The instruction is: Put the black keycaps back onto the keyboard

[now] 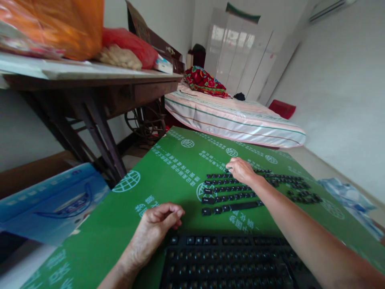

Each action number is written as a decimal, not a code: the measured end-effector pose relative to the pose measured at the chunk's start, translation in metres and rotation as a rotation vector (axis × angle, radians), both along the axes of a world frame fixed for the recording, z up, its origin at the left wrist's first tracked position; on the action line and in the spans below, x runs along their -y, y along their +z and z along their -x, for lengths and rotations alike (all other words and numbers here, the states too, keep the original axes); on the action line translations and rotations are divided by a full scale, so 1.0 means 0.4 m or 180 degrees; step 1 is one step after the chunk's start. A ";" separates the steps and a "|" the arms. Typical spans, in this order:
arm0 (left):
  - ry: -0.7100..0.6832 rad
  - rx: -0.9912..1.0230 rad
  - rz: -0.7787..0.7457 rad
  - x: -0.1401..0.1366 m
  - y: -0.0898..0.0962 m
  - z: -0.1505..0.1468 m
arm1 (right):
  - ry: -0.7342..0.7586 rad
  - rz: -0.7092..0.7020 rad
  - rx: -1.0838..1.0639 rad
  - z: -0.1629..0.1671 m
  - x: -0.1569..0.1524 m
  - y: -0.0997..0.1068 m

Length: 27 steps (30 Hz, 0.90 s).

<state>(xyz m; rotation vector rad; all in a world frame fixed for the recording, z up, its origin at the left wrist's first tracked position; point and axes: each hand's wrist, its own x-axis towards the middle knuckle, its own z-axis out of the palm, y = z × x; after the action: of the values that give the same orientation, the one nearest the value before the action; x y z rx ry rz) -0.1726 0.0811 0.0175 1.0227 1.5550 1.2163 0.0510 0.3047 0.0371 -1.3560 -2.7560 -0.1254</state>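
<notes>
A black keyboard frame (228, 261) lies on a green printed board (168, 176) close to me. Beyond it, loose black keycaps (240, 192) are laid out in rows in keyboard order. My right hand (240, 169) reaches across to the top row of keycaps, fingers bent down on one near the row's left end. My left hand (158, 226) rests on the board at the keyboard's upper left corner, fingers curled in, nothing visible in it.
A dark wooden table (90, 86) with orange and red bags stands at the left. A blue box (51, 202) lies beside the board. A mattress (234, 118) with a red cloth lies behind. Clear plastic packaging (349, 198) sits at the right.
</notes>
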 end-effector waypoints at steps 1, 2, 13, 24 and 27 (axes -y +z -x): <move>-0.0004 0.0000 0.0012 0.000 -0.001 0.001 | 0.0052 0.0016 0.0088 0.003 -0.010 -0.002; -0.0012 0.0001 0.0013 -0.001 -0.002 0.001 | 0.0108 0.0033 0.0174 0.007 -0.019 -0.003; -0.0005 0.0139 0.0043 -0.002 -0.005 0.004 | 0.0471 0.0177 0.0686 0.025 -0.079 -0.022; 0.0069 0.0228 0.0039 -0.002 0.001 -0.001 | 0.0270 0.0240 0.0100 0.052 -0.068 -0.008; 0.0038 0.0299 -0.0002 -0.002 0.003 -0.003 | 0.0280 0.0294 -0.0272 0.048 -0.007 0.017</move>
<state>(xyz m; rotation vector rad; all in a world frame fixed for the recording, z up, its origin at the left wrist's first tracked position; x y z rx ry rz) -0.1715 0.0817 0.0187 0.9444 1.4900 1.2554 0.0320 0.3077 0.0438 -1.2260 -2.7754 0.0638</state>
